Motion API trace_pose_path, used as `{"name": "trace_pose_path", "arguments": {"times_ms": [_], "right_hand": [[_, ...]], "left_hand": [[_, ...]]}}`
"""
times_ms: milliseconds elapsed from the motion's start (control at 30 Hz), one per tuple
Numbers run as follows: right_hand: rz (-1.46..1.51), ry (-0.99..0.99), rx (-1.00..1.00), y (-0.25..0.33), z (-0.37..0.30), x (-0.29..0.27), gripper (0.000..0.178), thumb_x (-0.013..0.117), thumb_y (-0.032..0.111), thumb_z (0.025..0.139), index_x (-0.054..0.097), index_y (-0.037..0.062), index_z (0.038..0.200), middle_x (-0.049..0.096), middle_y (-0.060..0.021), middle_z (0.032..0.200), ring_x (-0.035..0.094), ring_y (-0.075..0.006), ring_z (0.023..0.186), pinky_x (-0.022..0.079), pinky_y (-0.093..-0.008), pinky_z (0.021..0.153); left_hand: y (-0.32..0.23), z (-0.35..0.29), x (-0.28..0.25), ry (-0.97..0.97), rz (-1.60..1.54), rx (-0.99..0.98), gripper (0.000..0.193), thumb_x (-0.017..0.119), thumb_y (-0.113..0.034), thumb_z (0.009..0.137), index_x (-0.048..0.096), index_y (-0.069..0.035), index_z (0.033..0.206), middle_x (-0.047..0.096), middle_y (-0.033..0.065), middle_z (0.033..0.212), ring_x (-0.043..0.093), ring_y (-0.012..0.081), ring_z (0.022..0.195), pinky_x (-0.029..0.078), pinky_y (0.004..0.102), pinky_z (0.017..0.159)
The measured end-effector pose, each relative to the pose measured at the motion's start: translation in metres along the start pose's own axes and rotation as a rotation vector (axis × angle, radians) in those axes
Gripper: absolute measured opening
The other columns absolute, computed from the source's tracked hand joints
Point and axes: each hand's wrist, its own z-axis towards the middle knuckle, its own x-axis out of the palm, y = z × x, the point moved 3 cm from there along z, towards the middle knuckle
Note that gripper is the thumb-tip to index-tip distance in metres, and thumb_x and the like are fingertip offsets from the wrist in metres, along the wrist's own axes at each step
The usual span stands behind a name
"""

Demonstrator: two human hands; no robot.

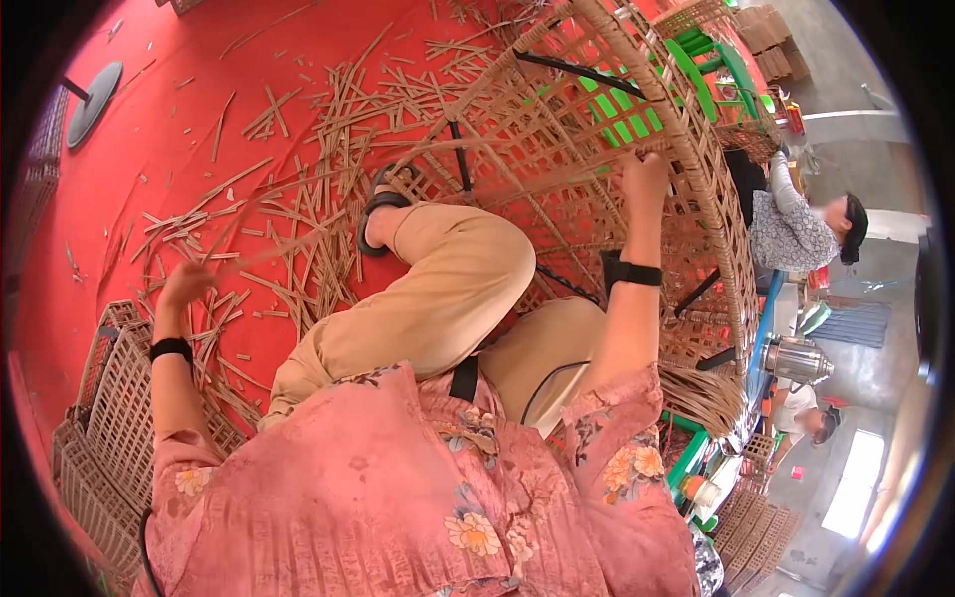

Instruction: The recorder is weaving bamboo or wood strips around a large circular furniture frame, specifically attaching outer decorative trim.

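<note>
A large brown woven wicker piece (732, 239) with a thick wrapped rim and an open lattice stands tilted in front of me and to my right. Near its rim, my right hand (645, 175) is closed on a long brown weaving strip (308, 237). The strip, blurred by motion, stretches leftward in front of my knees to my left hand (186, 286), held out over the red floor. The left fingers look closed round its other end. Black bars (577, 74) cross the lattice.
Cut strip scraps (343, 149) litter the red floor covering (179, 189). Woven panels (124, 408) are stacked at my left. A strip bundle (706, 398), a green chair (731, 75) and a metal kettle (799, 359) are to the right, with another person (791, 234) beyond.
</note>
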Motion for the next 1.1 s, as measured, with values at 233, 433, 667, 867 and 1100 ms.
{"name": "trace_pose_path", "arguments": {"times_ms": [233,433,667,867,1100], "right_hand": [[0.416,-0.034,0.097,0.02,-0.037,-0.017,0.034,0.053,0.011,0.089,0.052,-0.0128,0.113,0.065,-0.0178,0.084,0.066,-0.0183,0.066,0.049,-0.0265,0.049],[0.886,-0.014,0.133,-0.002,-0.047,-0.001,0.035,0.054,0.013,0.09,0.052,-0.0087,0.117,0.063,-0.0147,0.091,0.065,-0.019,0.07,0.051,-0.028,0.055],[1.281,0.029,0.271,-0.008,-0.056,0.024,0.017,0.054,0.012,0.091,0.057,-0.0007,0.102,0.063,-0.0107,0.09,0.064,-0.0187,0.074,0.052,-0.0291,0.058],[1.369,-0.09,0.432,0.016,-0.063,0.023,0.016,0.054,0.009,0.089,0.059,-0.0021,0.1,0.064,-0.0107,0.089,0.062,-0.0187,0.069,0.05,-0.0288,0.054],[1.269,-0.211,0.421,0.02,-0.066,0.024,0.019,0.058,0.011,0.087,0.06,-0.0043,0.097,0.064,-0.01,0.082,0.062,-0.0192,0.062,0.051,-0.0299,0.048]], "left_hand": [[-0.113,-0.003,-0.014,-0.21,0.312,0.15,0.04,0.057,-0.008,0.076,0.055,-0.003,0.115,0.061,0.0179,0.103,0.058,0.0344,0.097,0.047,0.0406,0.084],[-0.456,0.019,-0.02,-0.285,-0.37,0.768,0.028,0.054,-0.019,0.085,0.06,-0.004,0.107,0.062,0.0157,0.102,0.059,0.0323,0.096,0.047,0.0378,0.081],[-0.696,0.03,0.033,-0.177,-0.636,1.057,0.031,0.055,-0.022,0.089,0.059,-0.001,0.111,0.061,0.0154,0.107,0.057,0.0256,0.103,0.044,0.0349,0.088],[-0.718,0.028,0.049,-0.204,-0.636,1.072,0.038,0.058,-0.026,0.086,0.058,-0.001,0.114,0.059,0.0193,0.112,0.056,0.0315,0.105,0.043,0.0364,0.09],[-0.712,0.021,0.017,-0.038,-0.396,1.147,0.038,0.057,-0.026,0.085,0.058,-0.002,0.115,0.058,0.0206,0.113,0.055,0.033,0.107,0.044,0.0382,0.088]]}}
